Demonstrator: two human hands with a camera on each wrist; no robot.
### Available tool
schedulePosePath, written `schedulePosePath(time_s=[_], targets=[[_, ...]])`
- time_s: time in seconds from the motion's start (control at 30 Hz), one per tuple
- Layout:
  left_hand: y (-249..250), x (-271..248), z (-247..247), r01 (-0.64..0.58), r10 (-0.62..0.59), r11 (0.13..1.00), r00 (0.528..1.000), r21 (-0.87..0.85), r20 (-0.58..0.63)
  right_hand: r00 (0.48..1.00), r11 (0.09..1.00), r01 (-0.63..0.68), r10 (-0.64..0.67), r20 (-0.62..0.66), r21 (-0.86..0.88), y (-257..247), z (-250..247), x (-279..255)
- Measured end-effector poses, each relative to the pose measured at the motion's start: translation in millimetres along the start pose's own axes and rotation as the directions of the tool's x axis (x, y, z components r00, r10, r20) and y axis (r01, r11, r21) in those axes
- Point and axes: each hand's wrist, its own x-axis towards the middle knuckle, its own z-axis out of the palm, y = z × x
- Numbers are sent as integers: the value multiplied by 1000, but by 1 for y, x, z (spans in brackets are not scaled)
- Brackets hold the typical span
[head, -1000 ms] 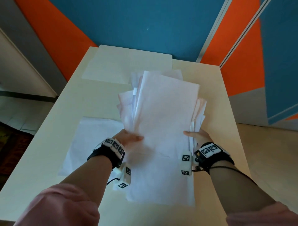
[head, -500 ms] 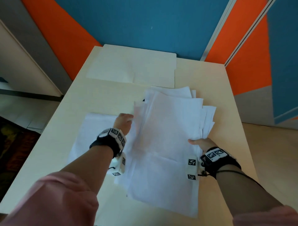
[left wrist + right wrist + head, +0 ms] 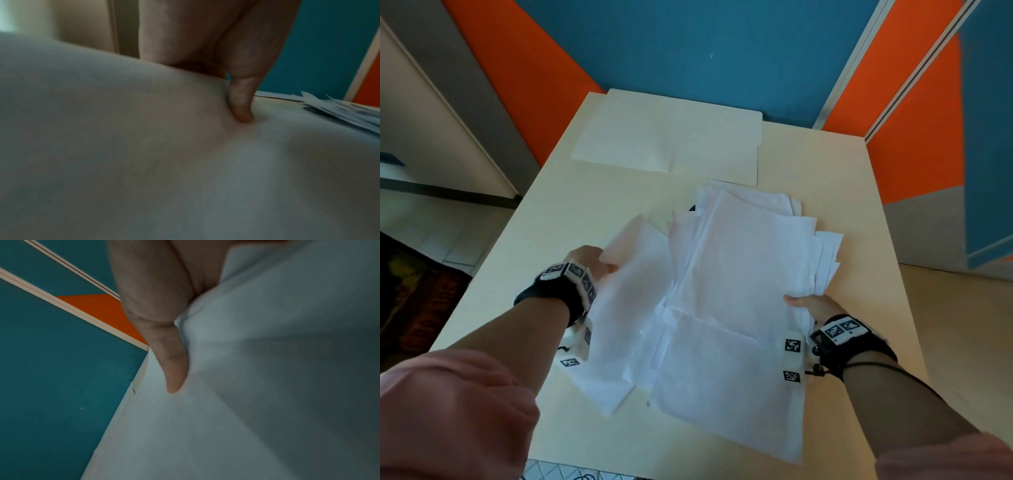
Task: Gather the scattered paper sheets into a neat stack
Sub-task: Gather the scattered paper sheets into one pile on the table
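A person's two forearms reach over a pale cream table set against a blue and orange wall. Both wrists wear black bands with black-and-white marker tags.

In the middle of the table lies a loose pile of white paper sheets. The sheets are plain and thin, slightly creased, and badly aligned: corners and edges fan out along the far end and the right side. The pile's long axis runs away from the person, from the near table edge toward the wall, leaning a little to the right at the far end.

The right hand grips the pile's right edge. The right wrist view shows the thumb lying on top of the paper with the sheets tucked into the crook of the hand; the other fingers are hidden beneath.

The left hand holds a separate white sheet just left of the pile. This sheet's far end is lifted and curled off the table, and its near end overlaps the pile's left edge. Its long axis also runs away from the person, roughly parallel to the pile. In the left wrist view the thumb presses down into the sheet, denting it, while the fingers are hidden under it.

Beyond the pile, at the far end of the table, a cream file folder lies flat.
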Motion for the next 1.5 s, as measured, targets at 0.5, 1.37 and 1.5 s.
schedulePosePath(time_s=[0.5, 1.37, 1.5], targets=[[22, -23, 38, 167, -119, 871, 984, -462, 133, 995, 997, 55, -50, 84, -56, -15, 34, -31], [20, -17, 38, 171, -217, 624, 975, -763, 41, 895, 937, 315, -347, -280, -153, -29, 50, -25], [38, -14, 37, 80, -137, 698, 990, -712, -23, 895, 890, 371, -418, -153, -264, -30, 66, -32]])
